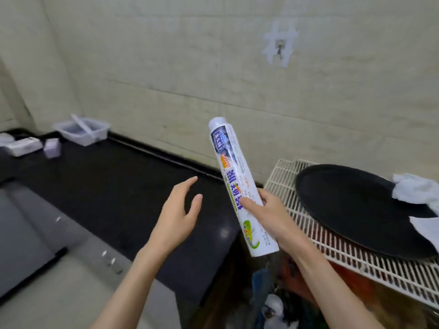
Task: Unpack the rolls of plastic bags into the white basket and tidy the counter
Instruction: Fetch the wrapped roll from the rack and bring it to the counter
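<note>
My right hand (270,217) grips a long white printed roll (234,174) near its lower half and holds it tilted, its top leaning left, above the right end of the black counter (107,186). Just left of the roll, my left hand (178,214) hovers over the counter with its fingers apart and nothing in it. The white basket (82,130) stands far off at the back left of the counter, against the wall, with a strip-like piece lying across its top.
A white wire rack (332,241) at the right carries a black round tray (356,207) and white cloths (415,188). Small white boxes (52,147) sit at the far left of the counter. A grey appliance top (35,233) fills the lower left. Clutter lies below the rack.
</note>
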Demonstrator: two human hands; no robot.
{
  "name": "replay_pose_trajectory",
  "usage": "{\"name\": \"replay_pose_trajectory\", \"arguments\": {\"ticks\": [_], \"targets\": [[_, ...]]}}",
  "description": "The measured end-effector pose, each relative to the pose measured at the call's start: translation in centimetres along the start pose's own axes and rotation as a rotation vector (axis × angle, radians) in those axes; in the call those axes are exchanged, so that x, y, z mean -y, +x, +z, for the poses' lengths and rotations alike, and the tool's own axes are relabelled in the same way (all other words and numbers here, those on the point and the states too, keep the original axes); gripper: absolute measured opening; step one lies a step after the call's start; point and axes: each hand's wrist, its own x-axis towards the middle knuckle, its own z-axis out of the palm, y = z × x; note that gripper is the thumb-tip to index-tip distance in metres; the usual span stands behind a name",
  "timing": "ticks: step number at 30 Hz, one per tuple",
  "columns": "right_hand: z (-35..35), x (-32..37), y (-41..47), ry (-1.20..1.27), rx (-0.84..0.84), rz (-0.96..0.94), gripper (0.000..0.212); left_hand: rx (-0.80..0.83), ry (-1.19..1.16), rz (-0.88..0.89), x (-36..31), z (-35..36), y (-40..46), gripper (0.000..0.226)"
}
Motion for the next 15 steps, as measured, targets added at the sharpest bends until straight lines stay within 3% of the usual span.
{"name": "replay_pose_trajectory", "arguments": {"ticks": [7, 11, 15], "targets": [[16.5, 0.5, 0.9, -0.148, 0.429, -0.143, 0.033, -0.207, -0.454, -0.416, 6.7, -11.8, -2.0, 0.046], [26.5, 1.6, 2.5, -0.176, 0.604, -0.148, 0.049, -0.332, -0.583, -0.530, 12.6, -20.3, -2.8, 0.053], [37.0, 2.6, 5.0, -0.165, 0.691, -0.162, 0.048, -0.371, -0.665, -0.620, 19.4, -28.5, -2.5, 0.059]]}}
